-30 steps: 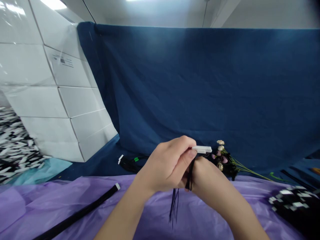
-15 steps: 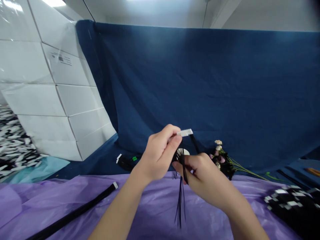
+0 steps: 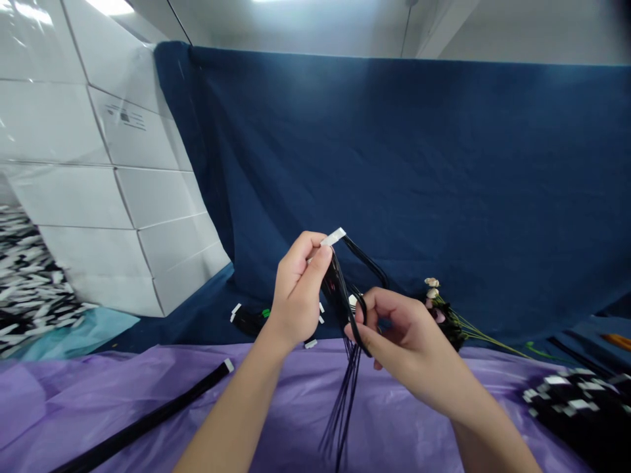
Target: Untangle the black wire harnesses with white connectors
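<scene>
My left hand (image 3: 300,289) pinches a white connector (image 3: 334,237) between thumb and fingers, holding it up in front of the blue cloth. From the connector a bundle of thin black wires (image 3: 340,279) runs down, with one strand looping out to the right. My right hand (image 3: 399,328) has its thumb and fingers closed on the looped wires just below and to the right. Loose wire ends (image 3: 342,407) hang beneath over the purple sheet. A white piece (image 3: 353,301) shows partly behind the wires by my right fingertips; its kind is unclear.
A long black cable (image 3: 148,424) lies on the purple sheet (image 3: 187,361) at left. More black cables with white connectors (image 3: 246,320) lie behind it. Artificial flowers (image 3: 446,322) and a heap of connector-ended cables (image 3: 576,407) are at right. White boxes (image 3: 128,197) stack up at left.
My left hand has moved slightly left and up with the connector, which is now tilted more. The wires are spread wider, and a loop shows at my right fingers.
</scene>
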`<state>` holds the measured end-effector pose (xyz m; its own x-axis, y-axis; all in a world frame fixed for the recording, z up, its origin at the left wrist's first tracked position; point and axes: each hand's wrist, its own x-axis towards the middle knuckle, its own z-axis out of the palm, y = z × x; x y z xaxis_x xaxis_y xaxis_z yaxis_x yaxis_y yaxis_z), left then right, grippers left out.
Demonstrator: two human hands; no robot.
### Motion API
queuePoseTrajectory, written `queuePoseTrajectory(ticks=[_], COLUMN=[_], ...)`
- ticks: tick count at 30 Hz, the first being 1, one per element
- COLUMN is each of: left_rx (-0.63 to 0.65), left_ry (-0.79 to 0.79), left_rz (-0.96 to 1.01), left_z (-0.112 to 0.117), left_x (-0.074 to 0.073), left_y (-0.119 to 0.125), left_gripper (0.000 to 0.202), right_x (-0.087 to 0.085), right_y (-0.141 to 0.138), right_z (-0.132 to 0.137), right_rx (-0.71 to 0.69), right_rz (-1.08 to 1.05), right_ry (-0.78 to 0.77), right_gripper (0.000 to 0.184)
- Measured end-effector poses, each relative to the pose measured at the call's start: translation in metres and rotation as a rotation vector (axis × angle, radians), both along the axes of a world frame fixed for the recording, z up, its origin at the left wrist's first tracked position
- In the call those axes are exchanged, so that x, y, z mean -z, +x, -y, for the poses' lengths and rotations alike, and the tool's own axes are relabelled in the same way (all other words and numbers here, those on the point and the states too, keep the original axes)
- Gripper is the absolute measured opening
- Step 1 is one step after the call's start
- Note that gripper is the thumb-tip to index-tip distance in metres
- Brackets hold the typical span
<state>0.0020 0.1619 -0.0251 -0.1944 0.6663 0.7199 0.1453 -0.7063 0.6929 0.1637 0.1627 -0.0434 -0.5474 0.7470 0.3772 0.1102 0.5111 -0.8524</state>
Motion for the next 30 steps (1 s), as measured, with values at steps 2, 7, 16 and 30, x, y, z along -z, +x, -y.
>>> queuePoseTrajectory(ticks=[2, 7, 16, 30], left_rx=[0.040, 0.187, 0.302, 0.210], left_ry=[-0.020, -0.031, -0.097, -0.026], left_rz=[0.016, 0.107, 0.350, 0.411], left_z=[0.000, -0.003, -0.004, 0.001], left_x=[0.001, 0.002, 0.000, -0.006], left_y=[0.002, 0.005, 0.012, 0.013], left_gripper=[0.022, 0.020, 0.017, 0.016], right_x=[0.001, 0.008, 0.012, 0.009], right_y=[-0.001, -0.004, -0.017, -0.017], right_z=[-0.001, -0.004, -0.002, -0.007], right_rx=[0.005, 0.073, 0.240, 0.438], right_rz=[0.009, 0.015, 0.017, 0.027], right_ry=[0.014, 0.102, 0.119, 0.297], right_gripper=[0.026, 0.019, 0.028, 0.010])
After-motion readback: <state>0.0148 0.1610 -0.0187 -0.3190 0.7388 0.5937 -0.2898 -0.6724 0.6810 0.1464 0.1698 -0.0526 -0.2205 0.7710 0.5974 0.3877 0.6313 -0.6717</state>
